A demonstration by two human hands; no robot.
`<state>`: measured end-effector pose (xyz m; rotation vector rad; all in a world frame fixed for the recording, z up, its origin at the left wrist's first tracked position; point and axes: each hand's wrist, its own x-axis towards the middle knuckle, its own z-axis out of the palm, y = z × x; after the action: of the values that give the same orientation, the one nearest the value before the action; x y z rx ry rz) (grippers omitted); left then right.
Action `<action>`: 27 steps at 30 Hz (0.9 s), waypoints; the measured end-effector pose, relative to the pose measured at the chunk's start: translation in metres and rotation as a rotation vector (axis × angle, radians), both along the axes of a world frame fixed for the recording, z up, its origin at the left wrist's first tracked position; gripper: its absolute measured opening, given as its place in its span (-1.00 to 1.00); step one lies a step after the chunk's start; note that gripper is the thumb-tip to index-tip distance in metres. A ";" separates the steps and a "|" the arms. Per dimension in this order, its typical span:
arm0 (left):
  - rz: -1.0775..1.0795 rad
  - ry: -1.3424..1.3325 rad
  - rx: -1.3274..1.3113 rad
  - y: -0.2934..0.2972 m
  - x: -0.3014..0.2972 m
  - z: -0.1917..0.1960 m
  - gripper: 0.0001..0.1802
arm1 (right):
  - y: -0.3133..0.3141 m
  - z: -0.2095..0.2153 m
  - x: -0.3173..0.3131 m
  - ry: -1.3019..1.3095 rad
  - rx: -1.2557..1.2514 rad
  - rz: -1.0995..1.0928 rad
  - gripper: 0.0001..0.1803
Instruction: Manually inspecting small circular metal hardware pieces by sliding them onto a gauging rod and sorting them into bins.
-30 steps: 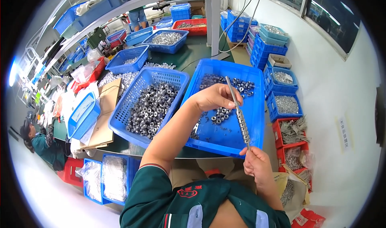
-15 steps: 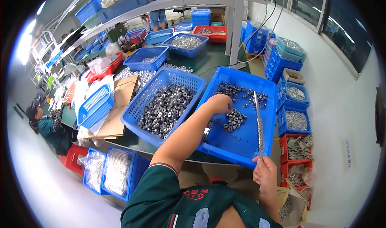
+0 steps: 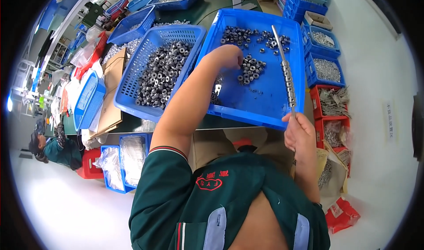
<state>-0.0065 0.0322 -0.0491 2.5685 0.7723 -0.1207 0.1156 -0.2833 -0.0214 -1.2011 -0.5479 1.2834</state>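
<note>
Nuts [image 3: 250, 70] in the blue tray [image 3: 269, 102], frame centre: left hand [image 3: 228, 56] cupped, picking; right hand [image 3: 299, 133] grips the rod [image 3: 285, 69], part-threaded. Next move likely needs aligning a nut's hole with the rod tip.

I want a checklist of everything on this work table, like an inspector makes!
Surface: dark green table, mostly covered by trays.
Job's things: solid blue plastic tray with scattered small metal nuts; thin metal rod with nuts threaded on it.
Clutter: blue mesh basket full of nuts; flat cardboard; small bins of parts at right.
Hands: left hand down among the nuts; right hand grips the rod's lower end.
Cables: one on the table's far end.
Surroundings: another person at left; white floor.
</note>
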 end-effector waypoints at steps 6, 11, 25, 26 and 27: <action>-0.108 0.230 0.029 -0.018 0.011 -0.008 -0.71 | -0.005 0.000 -0.003 0.008 0.004 -0.001 -0.80; 0.012 0.414 0.182 -0.046 0.023 0.005 -0.69 | -0.005 0.000 -0.002 0.016 0.024 0.010 -0.81; 0.444 -0.651 -0.994 -0.021 0.002 0.047 -0.72 | -0.004 0.004 0.001 -0.005 -0.027 0.050 -0.79; 0.413 -0.722 -1.134 -0.018 -0.001 0.048 -0.68 | -0.004 0.004 0.000 -0.025 -0.027 0.058 -0.78; 0.423 -0.802 -1.257 -0.016 -0.001 0.049 -0.72 | -0.005 0.003 -0.001 -0.031 -0.028 0.060 -0.78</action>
<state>-0.0075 0.0157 -0.0002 1.0712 0.5819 0.4079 0.1150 -0.2881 -0.0182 -1.2368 -0.5943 1.3292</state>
